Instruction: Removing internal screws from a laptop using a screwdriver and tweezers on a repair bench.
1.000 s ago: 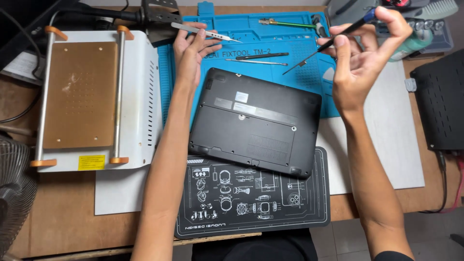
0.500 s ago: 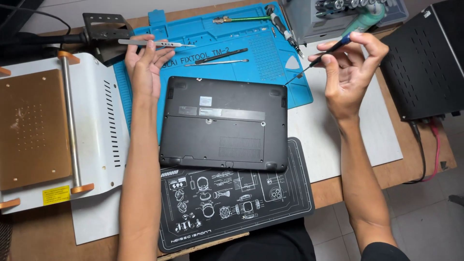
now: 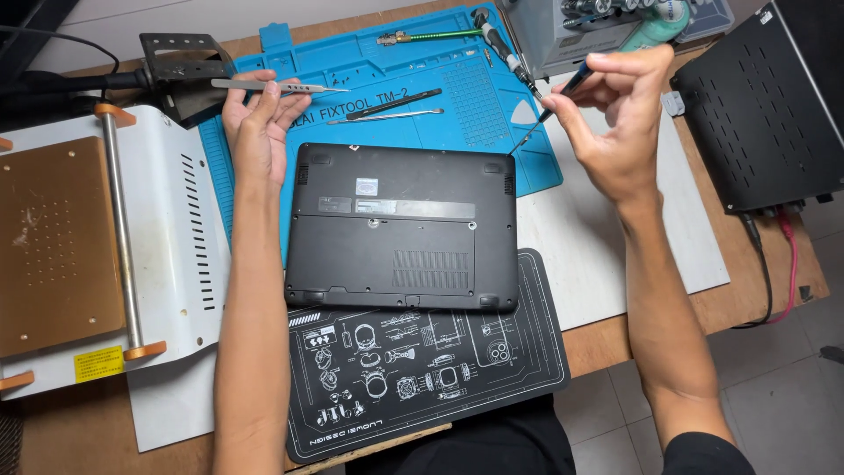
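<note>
Two hands up over the bench, both at the far edge of the laptop (image 3: 403, 230), which lies lid-down w/ its black base facing up, half on the blue repair mat (image 3: 440, 105), half on the black printed mat (image 3: 422, 369). Right hand (image 3: 615, 123) pinches a thin screwdriver (image 3: 549, 110) betw. thumb and fingers; its tip points down-left of the hand, just off the laptop's far right corner. Left hand (image 3: 257, 123) holds silver tweezers (image 3: 281, 86) lying across the fingertips, loosely gripped, palm resting near the far left corner. To do this well, imo: bring the driver upright before seating it, press straight down so the bit doesn't slip, steady the base w/ the left palm, and keep the tweezers ready for lifting small screws. Other tools lie beyond the left hand on the blue mat.
</note>
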